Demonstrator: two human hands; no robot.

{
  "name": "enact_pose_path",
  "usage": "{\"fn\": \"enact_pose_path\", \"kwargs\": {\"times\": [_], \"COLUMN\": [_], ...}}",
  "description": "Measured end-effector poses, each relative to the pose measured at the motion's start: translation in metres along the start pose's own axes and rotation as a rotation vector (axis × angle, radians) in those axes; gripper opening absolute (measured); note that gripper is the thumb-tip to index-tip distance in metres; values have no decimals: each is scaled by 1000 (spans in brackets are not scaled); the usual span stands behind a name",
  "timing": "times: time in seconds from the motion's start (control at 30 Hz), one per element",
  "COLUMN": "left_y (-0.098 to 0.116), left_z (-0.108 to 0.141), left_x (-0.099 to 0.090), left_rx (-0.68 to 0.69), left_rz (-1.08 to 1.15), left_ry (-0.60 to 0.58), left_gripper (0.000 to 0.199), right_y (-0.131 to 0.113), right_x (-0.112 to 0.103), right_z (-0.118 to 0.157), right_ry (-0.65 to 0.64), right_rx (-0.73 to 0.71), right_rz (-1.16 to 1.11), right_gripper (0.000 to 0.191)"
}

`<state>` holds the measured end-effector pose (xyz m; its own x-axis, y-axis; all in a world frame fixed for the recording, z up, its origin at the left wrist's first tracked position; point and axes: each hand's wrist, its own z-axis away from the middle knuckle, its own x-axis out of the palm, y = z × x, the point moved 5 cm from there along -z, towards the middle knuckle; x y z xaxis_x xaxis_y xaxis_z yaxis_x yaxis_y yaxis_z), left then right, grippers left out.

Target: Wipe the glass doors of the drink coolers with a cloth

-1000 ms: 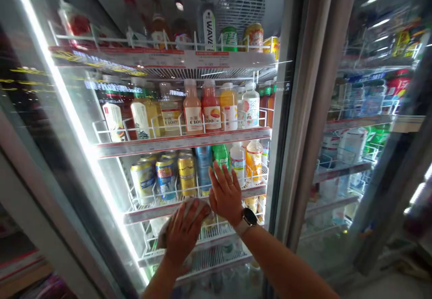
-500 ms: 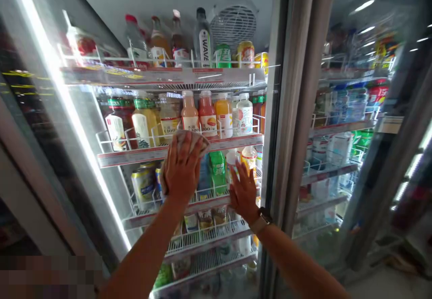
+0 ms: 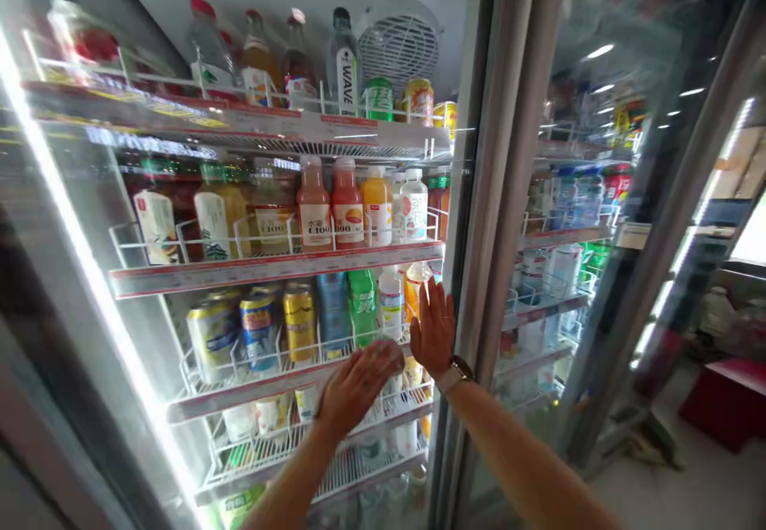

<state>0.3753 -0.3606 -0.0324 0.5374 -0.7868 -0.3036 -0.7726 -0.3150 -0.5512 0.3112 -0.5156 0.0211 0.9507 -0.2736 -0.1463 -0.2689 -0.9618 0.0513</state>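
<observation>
My left hand (image 3: pixel 356 386) presses a cloth (image 3: pixel 392 356) against the glass door of a drinks fridge. Motion blurs the hand, and only a little of the cloth shows by the fingertips. To its right, my right hand (image 3: pixel 435 329) is raised with its palm to the glass and its fingers stretched, holding nothing. A watch (image 3: pixel 460 370) is on that wrist. Behind the glass, a green bottle (image 3: pixel 362 302) and a golden can (image 3: pixel 300 322) stand on the shelf beyond my hands.
A metal door frame (image 3: pixel 508 195) runs upright just right of my right hand. Past it is another glass-doored section with more drinks (image 3: pixel 568 195). A bright light strip (image 3: pixel 77 266) edges the left side. A red box (image 3: pixel 727 402) sits on the floor far right.
My left hand has swept down and to the right with the cloth, from juice-bottle height to beside my right hand. My right hand stays near the glass. The view has shifted slightly.
</observation>
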Motion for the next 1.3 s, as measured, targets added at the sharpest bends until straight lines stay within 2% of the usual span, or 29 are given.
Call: {"fn": "enact_pose_path", "kwargs": {"times": [0.07,0.13,0.2,0.23,0.3,0.37,0.43,0.57,0.63,0.7,0.8,0.93,1.03,1.1,1.17,1.23,1.3], "left_y": [-36,-68,-87,-89,-81,-60,-35,13,25,25,0,-52,-70,-66,-54,-35,-11], "left_z": [-38,-75,-103,-112,-119,-113,-93,-36,-13,-6,-31,-103,-147,-161,-162,-151,-130], "left_x": [-16,-31,-40,-41,-35,-23,-10,11,16,15,2,-18,-20,-15,-7,3,14], "left_rx": [-66,-174,-272,-305,-321,-282,-218,-104,-58,-7,8,-137,-184,-198,-189,-133,-52], "left_rz": [-36,-67,-79,-82,-86,-81,-62,-48,-48,-36,-30,-44,-47,-48,-25,11,32], "left_ry": [42,152,263,294,284,219,157,76,45,29,39,142,214,224,188,127,78], "left_gripper": [53,56,59,59,59,58,57,53,53,53,52,56,56,57,60,62,62], "right_y": [1,2,2,2,1,2,2,4,4,4,1,2,6,13,25,36,42], "right_x": [0,1,2,2,1,0,0,0,1,1,1,0,0,-3,-7,-11,-13], "right_z": [0,1,1,2,2,1,2,4,4,4,2,3,8,10,11,11,12], "right_ry": [4,1,0,2,8,9,3,12,21,29,29,3,-36,-38,-17,-1,-8], "right_rx": [-1,13,23,23,21,13,-1,-5,10,15,1,16,21,49,127,183,170], "right_rz": [-10,-20,-32,-38,-42,-43,-53,-73,-60,-48,-59,-69,-107,-148,-168,-171,-174], "right_gripper": [65,65,65,65,64,63,63,63,64,65,64,65,64,61,60,59,58]}}
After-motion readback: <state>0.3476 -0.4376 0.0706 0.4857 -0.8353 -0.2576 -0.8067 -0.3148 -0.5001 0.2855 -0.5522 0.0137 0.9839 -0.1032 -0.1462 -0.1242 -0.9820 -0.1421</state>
